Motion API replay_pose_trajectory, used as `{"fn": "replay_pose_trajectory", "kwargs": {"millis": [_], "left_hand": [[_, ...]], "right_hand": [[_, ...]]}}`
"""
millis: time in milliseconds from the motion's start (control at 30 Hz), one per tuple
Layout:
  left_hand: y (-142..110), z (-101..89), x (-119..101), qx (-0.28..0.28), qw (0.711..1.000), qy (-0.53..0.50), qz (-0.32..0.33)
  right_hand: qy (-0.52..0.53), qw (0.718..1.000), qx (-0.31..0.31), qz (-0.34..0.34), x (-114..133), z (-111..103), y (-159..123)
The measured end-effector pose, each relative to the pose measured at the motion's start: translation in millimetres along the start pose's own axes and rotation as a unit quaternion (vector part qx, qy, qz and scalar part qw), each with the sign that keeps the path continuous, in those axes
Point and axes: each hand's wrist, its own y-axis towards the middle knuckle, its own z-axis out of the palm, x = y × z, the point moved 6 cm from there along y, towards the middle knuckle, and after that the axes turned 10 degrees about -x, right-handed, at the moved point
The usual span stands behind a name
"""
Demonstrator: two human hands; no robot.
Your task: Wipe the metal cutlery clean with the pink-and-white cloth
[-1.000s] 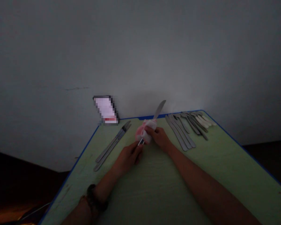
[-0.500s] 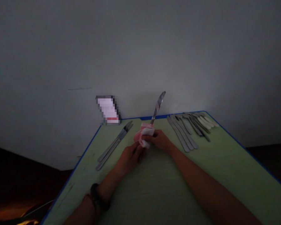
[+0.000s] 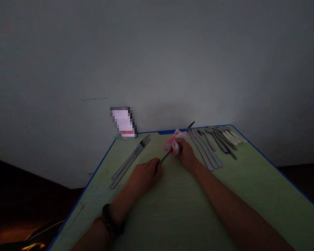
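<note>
Gripping knife (image 3: 190,126) | left hand (image 3: 145,175): handle (image 3: 165,158) | right hand (image 3: 186,154): cloth (image 3: 169,142) around knife

The held knife (image 3: 165,157) looks all metal, smooth along the handle, its exposed tip a dull, dark grey; around it bunches a pink-and-white cloth (image 3: 170,142), soft, matt and creased; the pair of knives (image 3: 124,169) at the left is bare metal, satin on the handles, darker on the blades; the three long handles (image 3: 207,153) at the right share that smooth grey metal; the cream handles (image 3: 231,138) past them look like plastic, pale and smooth; the tabletop (image 3: 188,209) is matt and faintly streaked, rimmed by blue edging (image 3: 167,132) that looks like plastic; the wall (image 3: 157,62) reads as matt paint, thinly scratched.
</note>
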Motion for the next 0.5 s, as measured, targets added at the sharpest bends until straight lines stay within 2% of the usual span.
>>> {"fn": "replay_pose_trajectory", "kwargs": {"millis": [200,300,400,500], "left_hand": [[-1,5.9,-12,0.036,0.999,0.017,-0.003],[-3,9.4,-18,0.036,0.999,0.027,0.002],[-4,12.3,-18,0.032,0.999,0.031,-0.020],[-4,13.9,-18,0.050,0.998,0.012,-0.022]], "right_hand": [[0.027,0.995,0.093,0.040,3,10,-16],[-0.001,0.993,0.106,0.052,8,14,-20],[-0.021,0.995,0.083,0.054,9,16,-21],[-0.023,0.998,0.004,0.057,9,9,-19]]}}
